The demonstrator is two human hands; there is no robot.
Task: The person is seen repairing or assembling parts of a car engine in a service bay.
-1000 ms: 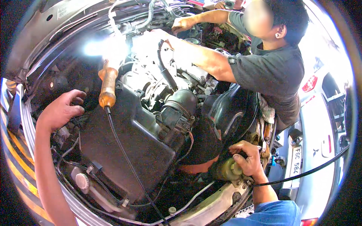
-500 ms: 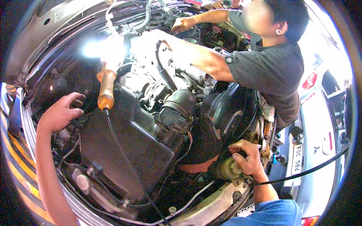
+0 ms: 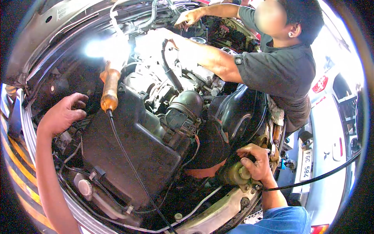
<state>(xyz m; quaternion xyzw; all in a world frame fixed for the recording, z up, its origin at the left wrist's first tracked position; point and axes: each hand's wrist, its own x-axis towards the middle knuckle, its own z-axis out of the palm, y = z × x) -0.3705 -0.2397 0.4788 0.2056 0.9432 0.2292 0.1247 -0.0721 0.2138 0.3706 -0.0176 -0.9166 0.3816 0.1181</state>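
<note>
My left hand (image 3: 65, 113) hangs over the left side of the engine bay, fingers loosely curled and thumb apart, with nothing seen in it. Close by is an orange-handled work lamp (image 3: 110, 91), lit brightly at its upper end. My right hand (image 3: 257, 162) is at the front right, fingers bent and thumb apart, beside a dull yellow round metal part (image 3: 237, 174); whether they touch is hard to tell. A co-worker's near hand is washed out by the glare; their far hand (image 3: 189, 19) is over the back of the engine.
A large black plastic cover (image 3: 128, 152) fills the middle, crossed by the lamp's black cord (image 3: 130, 160). A black air duct (image 3: 189, 104) and a glossy black housing (image 3: 239, 111) lie right of it. A white-capped reservoir (image 3: 85, 187) sits front left. A light-coloured car (image 3: 331, 152) stands at right.
The co-worker's far hand has lifted slightly and its fingers have loosened; their head and upper body have shifted a little to the right. My hands stay almost still.
</note>
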